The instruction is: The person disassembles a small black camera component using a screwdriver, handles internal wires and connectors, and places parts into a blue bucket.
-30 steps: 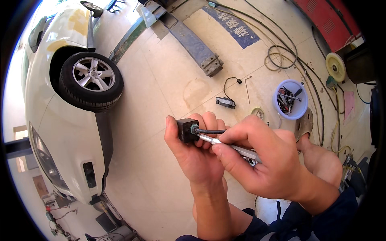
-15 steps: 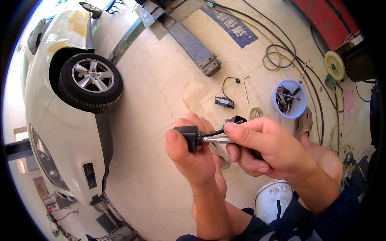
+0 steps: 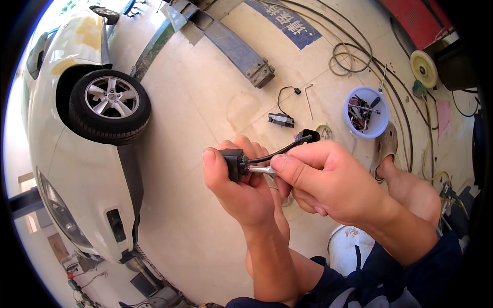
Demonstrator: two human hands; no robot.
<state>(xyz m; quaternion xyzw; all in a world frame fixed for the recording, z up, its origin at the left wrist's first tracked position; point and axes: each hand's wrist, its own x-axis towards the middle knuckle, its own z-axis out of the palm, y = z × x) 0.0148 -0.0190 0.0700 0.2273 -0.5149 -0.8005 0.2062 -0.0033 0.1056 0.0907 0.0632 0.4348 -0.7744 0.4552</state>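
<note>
My left hand (image 3: 241,182) is closed around a small black box-shaped electrical part (image 3: 233,163), thumb on one side and fingers behind. A black cable (image 3: 280,152) leaves the part, arches over my right fingers and ends in a black connector (image 3: 309,136). My right hand (image 3: 328,179) pinches a silver screwdriver (image 3: 262,169) between thumb and fingers. Its tip meets the cable side of the part, beside the cable's root; whether it sits inside cannot be made out. The screwdriver's rear end is hidden in my right hand.
A similar black part with a cable (image 3: 281,120) lies on the floor by a bent metal rod (image 3: 308,102) and a tape roll (image 3: 324,132). A bucket of tools (image 3: 382,131) stands right, near hoses (image 3: 400,118). A white car (image 3: 82,169) and a lift arm (image 3: 231,46) are left and beyond.
My right hand has shifted closer to the part, leaving less of the screwdriver showing. The connector now stands clear above my right fingers. The whole view has shifted slightly.
</note>
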